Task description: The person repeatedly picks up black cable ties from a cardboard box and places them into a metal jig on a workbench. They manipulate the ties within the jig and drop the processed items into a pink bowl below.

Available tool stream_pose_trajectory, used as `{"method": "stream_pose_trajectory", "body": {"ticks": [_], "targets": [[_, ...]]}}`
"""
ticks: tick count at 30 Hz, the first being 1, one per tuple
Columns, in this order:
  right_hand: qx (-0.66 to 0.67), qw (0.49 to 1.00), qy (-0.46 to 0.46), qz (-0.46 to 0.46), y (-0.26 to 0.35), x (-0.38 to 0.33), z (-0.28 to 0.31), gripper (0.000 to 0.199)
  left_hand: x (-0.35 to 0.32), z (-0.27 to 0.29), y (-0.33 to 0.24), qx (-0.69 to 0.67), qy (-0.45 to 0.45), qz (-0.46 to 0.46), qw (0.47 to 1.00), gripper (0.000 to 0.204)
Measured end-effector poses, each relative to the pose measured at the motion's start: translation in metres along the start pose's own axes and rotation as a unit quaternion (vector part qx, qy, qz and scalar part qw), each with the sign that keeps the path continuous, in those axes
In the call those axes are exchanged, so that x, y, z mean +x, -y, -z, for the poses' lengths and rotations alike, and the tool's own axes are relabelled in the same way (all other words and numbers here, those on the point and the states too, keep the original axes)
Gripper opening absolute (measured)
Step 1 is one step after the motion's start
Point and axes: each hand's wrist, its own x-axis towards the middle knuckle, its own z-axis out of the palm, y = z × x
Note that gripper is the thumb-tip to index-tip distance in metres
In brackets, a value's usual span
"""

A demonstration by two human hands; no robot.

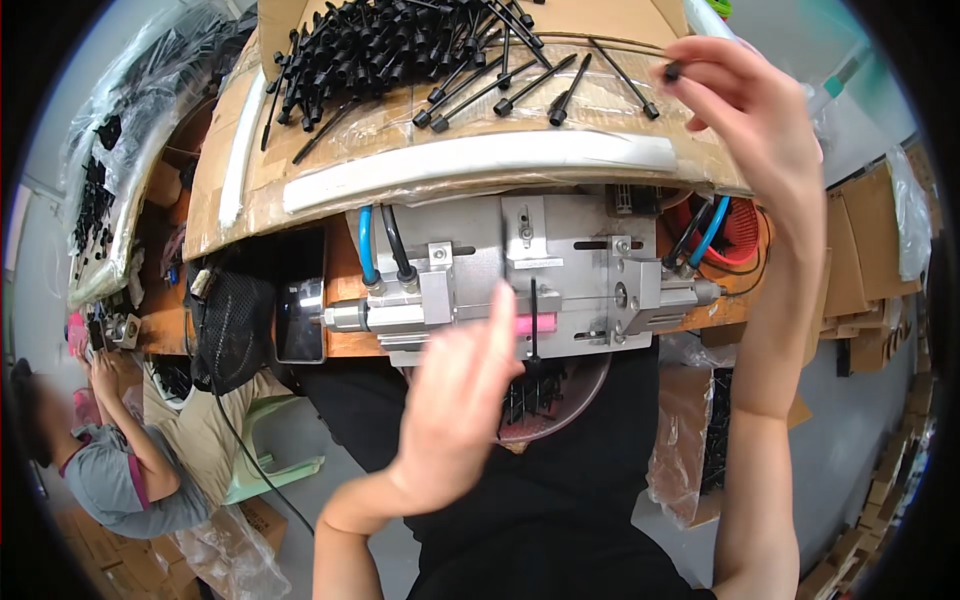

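Observation:
My left hand [455, 400] is over the front of the metal clamping fixture [585, 275], index finger stretched forward. It is smeared by motion, and whether it holds anything cannot be told. Beside that fingertip a thin black rod with a knobbed end [534, 310] stands across the fixture, over a pink block [522, 324]. At the upper right my right hand [755, 115] pinches a black piece [671, 72] between thumb and fingers; only its round end shows. Next to it, a pile of black knob-ended rods [380, 60] lies on cardboard, several spread loose towards the right hand.
Blue air hoses [366, 245] and black ones rise from the fixture's cylinders. Below it sits a clear tub [570, 405] of black rods. A phone [300, 320] lies left, a red basket [740, 230] right. A co-worker [120, 460] sits at far left.

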Motion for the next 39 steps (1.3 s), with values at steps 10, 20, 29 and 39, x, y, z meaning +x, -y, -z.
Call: {"method": "stream_pose_trajectory", "body": {"ticks": [10, 20, 29, 39], "targets": [[0.222, 0.957, -0.177, 0.061, 0.018, -0.099, 0.002, 0.017, -0.029, -0.057, -0.019, 0.09, 0.097, 0.044, 0.99, 0.065], [0.075, 0.996, -0.012, 0.039, 0.015, -0.202, -0.11, 0.058, 0.069, -0.004, 0.015, 0.034, -0.002, 0.004, 0.999, 0.043], [0.056, 0.996, 0.062, 0.039, 0.007, -0.197, -0.14, 0.068, 0.157, 0.022, 0.087, -0.048, 0.115, -0.007, 0.992, 0.012], [-0.296, 0.904, -0.071, 0.299, 0.004, -0.027, -0.059, 0.038, 0.042, 0.01, 0.018, 0.016, -0.053, 0.002, 0.998, 0.066]]}}
